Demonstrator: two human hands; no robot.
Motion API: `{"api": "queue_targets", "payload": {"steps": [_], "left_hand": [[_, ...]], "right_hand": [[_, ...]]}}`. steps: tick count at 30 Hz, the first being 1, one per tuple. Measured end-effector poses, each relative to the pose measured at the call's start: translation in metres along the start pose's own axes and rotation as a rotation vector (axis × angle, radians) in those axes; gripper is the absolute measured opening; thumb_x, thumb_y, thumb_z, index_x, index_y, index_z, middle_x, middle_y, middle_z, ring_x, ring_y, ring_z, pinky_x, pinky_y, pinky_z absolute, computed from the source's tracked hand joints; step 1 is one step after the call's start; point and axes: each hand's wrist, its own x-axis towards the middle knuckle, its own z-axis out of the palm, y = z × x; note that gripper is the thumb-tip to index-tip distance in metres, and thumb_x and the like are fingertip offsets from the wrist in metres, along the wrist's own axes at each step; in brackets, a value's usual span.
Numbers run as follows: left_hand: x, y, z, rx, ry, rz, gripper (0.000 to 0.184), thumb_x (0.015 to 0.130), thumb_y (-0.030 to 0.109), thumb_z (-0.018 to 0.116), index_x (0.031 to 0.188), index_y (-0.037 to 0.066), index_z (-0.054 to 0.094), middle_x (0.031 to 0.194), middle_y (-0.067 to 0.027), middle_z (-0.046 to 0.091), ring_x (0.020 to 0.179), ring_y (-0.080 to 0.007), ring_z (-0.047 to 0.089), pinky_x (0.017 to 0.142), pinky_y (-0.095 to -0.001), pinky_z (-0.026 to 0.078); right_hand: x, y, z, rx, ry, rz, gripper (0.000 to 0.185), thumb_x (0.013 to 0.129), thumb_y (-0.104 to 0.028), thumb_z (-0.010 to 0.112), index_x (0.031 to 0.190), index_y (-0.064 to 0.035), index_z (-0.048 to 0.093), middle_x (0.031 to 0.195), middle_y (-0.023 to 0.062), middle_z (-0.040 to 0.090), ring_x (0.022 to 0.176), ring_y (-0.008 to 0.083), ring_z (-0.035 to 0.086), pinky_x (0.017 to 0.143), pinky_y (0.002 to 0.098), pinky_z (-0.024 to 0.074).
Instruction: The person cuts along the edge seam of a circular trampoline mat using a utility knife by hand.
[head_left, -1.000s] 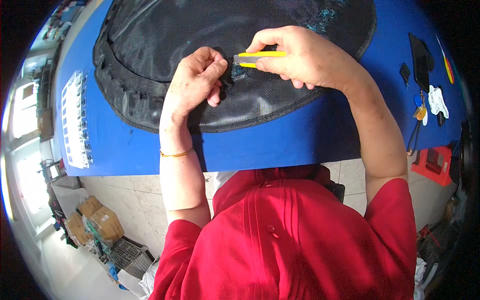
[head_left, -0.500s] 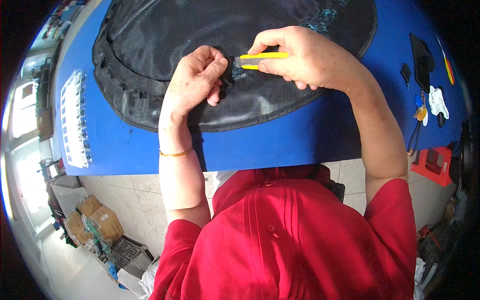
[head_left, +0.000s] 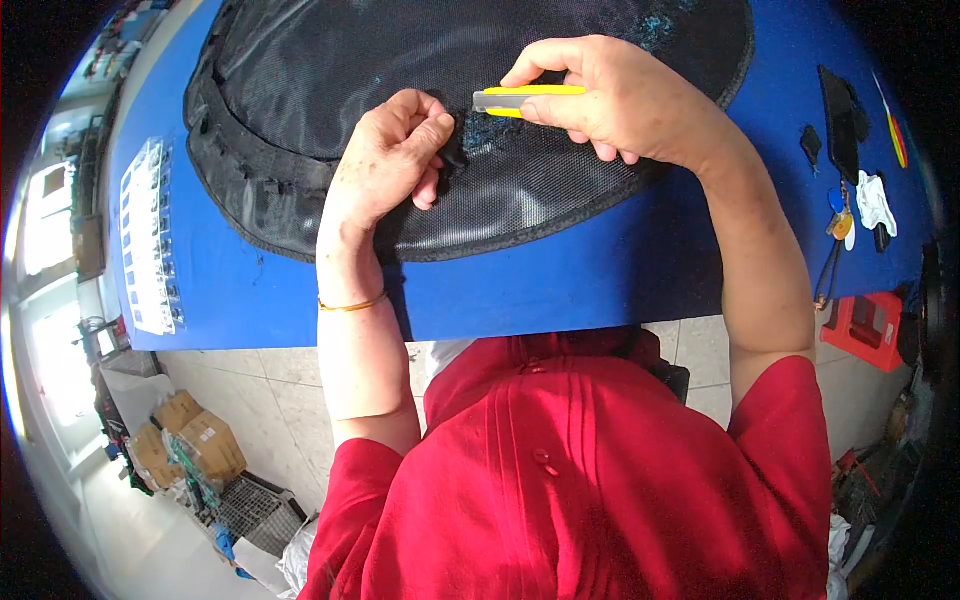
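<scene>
Black mesh fabric [head_left: 480, 215] with a bound, curved edge lies over the blue table. My left hand [head_left: 395, 150] rests on it, thumb and forefinger pinched together on a bit of the black fabric, mostly hidden by the fingers. To its right, my right hand [head_left: 615, 105] grips a yellow and grey utility knife [head_left: 505, 101] between thumb and fingers. The knife's tip points left toward my left hand, just above the mesh and apart from those fingers. Whether its blade is out is too small to tell. Bluish thread bits [head_left: 490, 128] lie below the tip.
On the blue table [head_left: 560, 310], a clear plastic strip of compartments [head_left: 147, 240] lies left. A black phone-like slab [head_left: 838, 120], keys [head_left: 842, 222], white crumpled tissue [head_left: 876, 205] and a red-yellow-handled tool [head_left: 896, 140] lie right. A red stool [head_left: 865, 330] and cardboard boxes [head_left: 205, 440] stand on the floor.
My right hand has moved slightly up and away from the fabric with the knife, showing the bluish threads. My left hand has stayed nearly still, pinched on the black fabric.
</scene>
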Motion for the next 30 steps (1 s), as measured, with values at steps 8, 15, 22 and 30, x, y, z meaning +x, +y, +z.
{"api": "queue_targets", "payload": {"steps": [8, 15, 22, 30], "left_hand": [[-0.0008, -0.0006, 0.0008, 0.015, 0.004, 0.0, 0.018, 0.106, 0.021, 0.06, 0.101, 0.004, 0.058, 0.073, 0.0022, 0.053, 0.042, -0.0075, 0.049, 0.04, -0.0233, 0.041], [0.0001, -0.0023, 0.0007, -0.01, -0.002, -0.005, 0.018, 0.106, 0.021, 0.059, 0.102, 0.004, 0.057, 0.074, 0.0019, 0.054, 0.042, -0.0075, 0.049, 0.039, -0.0232, 0.041], [-0.0004, 0.0007, 0.0005, 0.006, 0.001, -0.005, 0.02, 0.106, 0.02, 0.06, 0.101, 0.001, 0.058, 0.065, -0.0021, 0.057, 0.043, -0.0084, 0.052, 0.042, -0.0244, 0.043], [-0.0006, 0.0001, 0.0001, 0.011, -0.001, 0.008, 0.021, 0.106, 0.021, 0.059, 0.101, 0.0, 0.058, 0.065, -0.0023, 0.058, 0.044, -0.0083, 0.053, 0.042, -0.0242, 0.043]], "right_hand": [[-0.0009, 0.0001, 0.005, 0.024, 0.014, 0.001, 0.025, 0.103, -0.024, 0.062, 0.122, -0.0091, 0.069, 0.068, -0.0026, 0.055, 0.048, 0.0032, 0.05, 0.041, 0.0192, 0.0403], [-0.0021, -0.0042, 0.0048, 0.024, 0.017, 0.011, 0.025, 0.102, -0.024, 0.062, 0.122, -0.0093, 0.069, 0.067, -0.0031, 0.054, 0.047, 0.0035, 0.05, 0.04, 0.0197, 0.0401], [-0.001, 0.0, 0.0081, 0.003, 0.043, -0.015, 0.026, 0.102, -0.025, 0.063, 0.122, -0.009, 0.069, 0.067, -0.0033, 0.055, 0.047, 0.0036, 0.05, 0.041, 0.0202, 0.04], [-0.0029, -0.0084, 0.0071, -0.039, 0.083, -0.018, 0.026, 0.102, -0.026, 0.064, 0.121, -0.0094, 0.069, 0.063, -0.0032, 0.053, 0.047, 0.0041, 0.049, 0.041, 0.0217, 0.0388]]}}
